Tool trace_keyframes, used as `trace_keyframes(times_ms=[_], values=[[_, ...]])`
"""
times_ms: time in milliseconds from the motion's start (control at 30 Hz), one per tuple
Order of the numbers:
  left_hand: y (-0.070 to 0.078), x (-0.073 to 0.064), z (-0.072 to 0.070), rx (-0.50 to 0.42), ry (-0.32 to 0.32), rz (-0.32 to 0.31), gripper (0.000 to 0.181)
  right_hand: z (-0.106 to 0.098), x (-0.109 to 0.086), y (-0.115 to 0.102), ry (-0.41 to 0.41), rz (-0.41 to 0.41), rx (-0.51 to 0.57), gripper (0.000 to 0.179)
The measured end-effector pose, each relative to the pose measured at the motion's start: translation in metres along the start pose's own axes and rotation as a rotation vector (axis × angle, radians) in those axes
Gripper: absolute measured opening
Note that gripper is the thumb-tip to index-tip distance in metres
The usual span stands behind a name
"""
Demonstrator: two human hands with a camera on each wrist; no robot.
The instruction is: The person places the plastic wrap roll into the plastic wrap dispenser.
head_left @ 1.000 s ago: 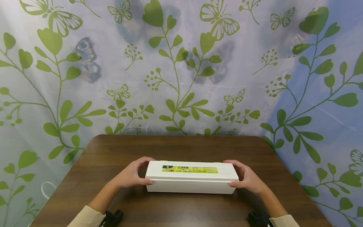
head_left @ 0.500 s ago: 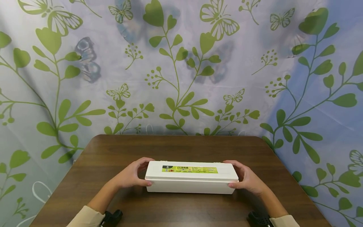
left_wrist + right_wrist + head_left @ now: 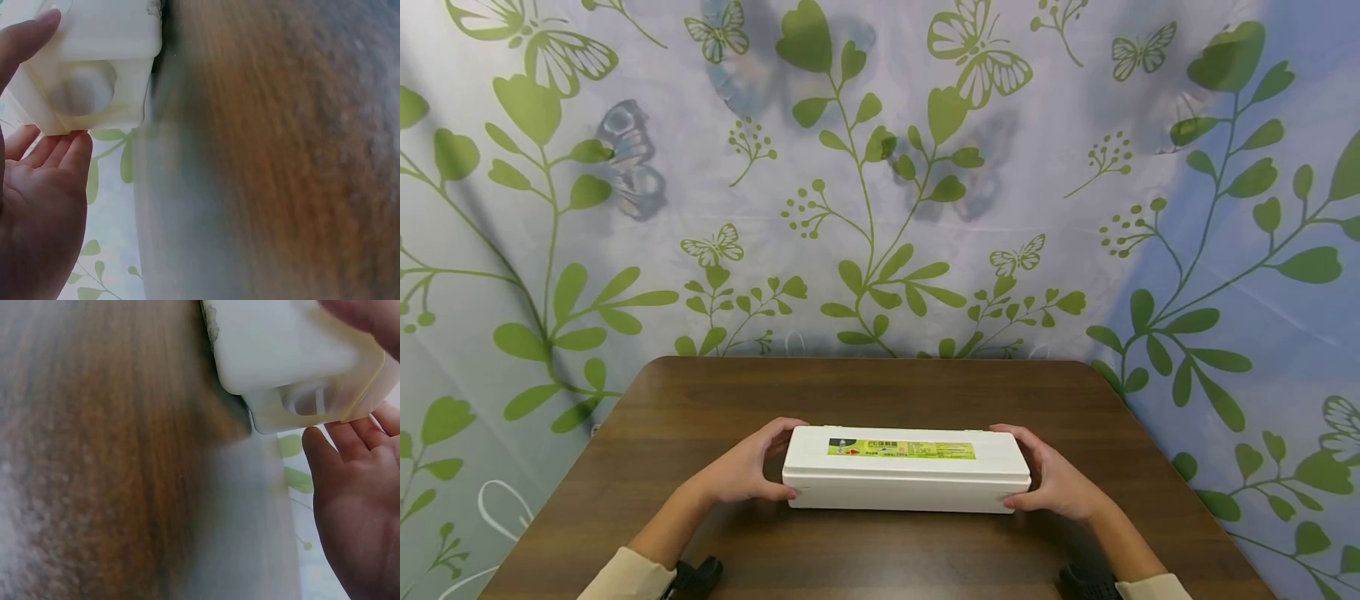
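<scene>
A long white cling film dispenser box (image 3: 902,493) with a green and yellow label (image 3: 901,449) on its lid sits across the table, its lid down. At its left end my left hand (image 3: 737,468) holds it, thumb at the front face and fingers round the back. My right hand (image 3: 1066,481) grips the opposite end in the same way. In the left wrist view the box's end (image 3: 134,94) shows a round recess, with my fingers (image 3: 78,153) touching the far side. A similar recess appears at the box's other end (image 3: 269,412) in the right wrist view.
The dark brown wooden table (image 3: 880,387) has rounded far corners. Behind it hangs a pale curtain (image 3: 880,208) printed with green leaves and butterflies. A black wrist strap (image 3: 696,577) sits by the left sleeve, with another black device (image 3: 1086,583) by the right.
Both thumbs have slid slightly lower on the box's front face, below the lid's edge. The box stays in the same place, and its lid remains down.
</scene>
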State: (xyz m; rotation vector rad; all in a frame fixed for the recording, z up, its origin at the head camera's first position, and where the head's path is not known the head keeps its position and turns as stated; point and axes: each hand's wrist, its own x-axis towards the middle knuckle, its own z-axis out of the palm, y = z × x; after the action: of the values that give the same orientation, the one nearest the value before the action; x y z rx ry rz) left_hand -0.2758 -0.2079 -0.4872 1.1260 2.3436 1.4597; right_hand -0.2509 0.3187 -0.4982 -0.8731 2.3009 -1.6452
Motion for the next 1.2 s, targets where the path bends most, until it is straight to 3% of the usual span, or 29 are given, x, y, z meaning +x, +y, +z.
trace_keyframes(times_ms=[333,833,1200], values=[[0.0032,-0.0005,0.0005,0.023,0.017,-0.025,0.086,0.0004,0.0009,0.0024,0.038,-0.041,-0.014,0.093],[0.0008,-0.0001,0.0029,0.137,0.042,0.02,0.085,0.0056,0.0026,0.0046,0.067,-0.064,-0.007,0.092],[0.0085,-0.0008,0.0043,0.194,0.048,-0.016,0.085,0.0035,0.0036,0.0065,0.054,-0.07,-0.014,0.091]])
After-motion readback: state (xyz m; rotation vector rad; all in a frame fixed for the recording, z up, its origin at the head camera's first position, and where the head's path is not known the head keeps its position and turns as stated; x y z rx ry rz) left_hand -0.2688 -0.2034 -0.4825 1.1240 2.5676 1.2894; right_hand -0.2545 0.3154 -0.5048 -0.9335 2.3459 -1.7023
